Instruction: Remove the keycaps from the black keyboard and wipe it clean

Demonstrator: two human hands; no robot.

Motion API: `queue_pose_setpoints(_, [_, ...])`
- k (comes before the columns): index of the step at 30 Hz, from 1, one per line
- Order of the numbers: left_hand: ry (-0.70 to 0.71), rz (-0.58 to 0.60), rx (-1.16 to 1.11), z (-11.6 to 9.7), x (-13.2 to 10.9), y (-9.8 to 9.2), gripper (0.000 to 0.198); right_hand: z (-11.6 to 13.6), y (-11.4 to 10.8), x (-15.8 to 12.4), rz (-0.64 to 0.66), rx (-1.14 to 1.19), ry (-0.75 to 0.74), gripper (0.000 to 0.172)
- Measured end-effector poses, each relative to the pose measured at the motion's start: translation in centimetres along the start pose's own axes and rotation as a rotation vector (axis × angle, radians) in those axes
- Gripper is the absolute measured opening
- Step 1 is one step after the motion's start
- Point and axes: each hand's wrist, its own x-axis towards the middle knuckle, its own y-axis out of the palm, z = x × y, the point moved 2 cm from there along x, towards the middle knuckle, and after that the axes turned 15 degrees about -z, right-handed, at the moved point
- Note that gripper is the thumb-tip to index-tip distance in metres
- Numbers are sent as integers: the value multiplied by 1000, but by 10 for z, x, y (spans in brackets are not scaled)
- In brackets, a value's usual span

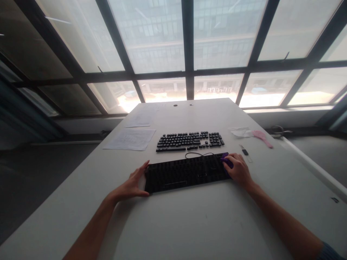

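A black keyboard base [187, 172] without keycaps lies on the white table, slightly tilted, its right end farther from me. My left hand [132, 184] holds its left end, thumb at the near corner and fingers at the far corner. In my right hand [238, 169] is a bunched purple cloth [227, 161], pressed onto the right end of the base. The fingers hide part of the cloth. Behind the base, loose black keycaps [187, 140] are laid out in keyboard order. A thin black cable [199, 154] curls between them and the base.
Printed paper sheets [130, 139] lie at the left of the table [173, 224]. To the right are a white tissue [240, 132], a pink brush-like item [262, 138] and a small black-handled tool with a wire end [245, 152]. Large windows [157, 36] stand beyond the far edge.
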Motion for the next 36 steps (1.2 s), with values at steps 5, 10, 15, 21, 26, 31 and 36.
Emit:
queue_pose_setpoints(5, [37, -12, -8, 1, 0, 0, 126, -7, 4, -2, 2, -57, 74, 13])
queue_pose_setpoints(10, [7, 1, -2, 2, 0, 1, 127, -12, 2, -2, -131, -75, 141, 16])
queue_pose_setpoints(15, [-17, 15, -2, 2, 0, 1, 127, -3, -3, 1, -174, 21, 50, 24])
queue_pose_setpoints(21, [-14, 11, -9, 2, 0, 1, 126, -2, 1, 0, 20, 36, -8, 19])
queue_pose_setpoints(26, [-13, 4, -13, 1, 0, 0, 126, -10, 1, -1, -41, -35, 102, 19])
queue_pose_setpoints(31, [-9, 0, -6, 0, 0, 1, 127, 6, -6, -2, -150, 142, -9, 20])
queue_pose_setpoints(36, [16, 15, 20, -1, 0, 0, 126, 27, -3, -7, -10, 189, -195, 20])
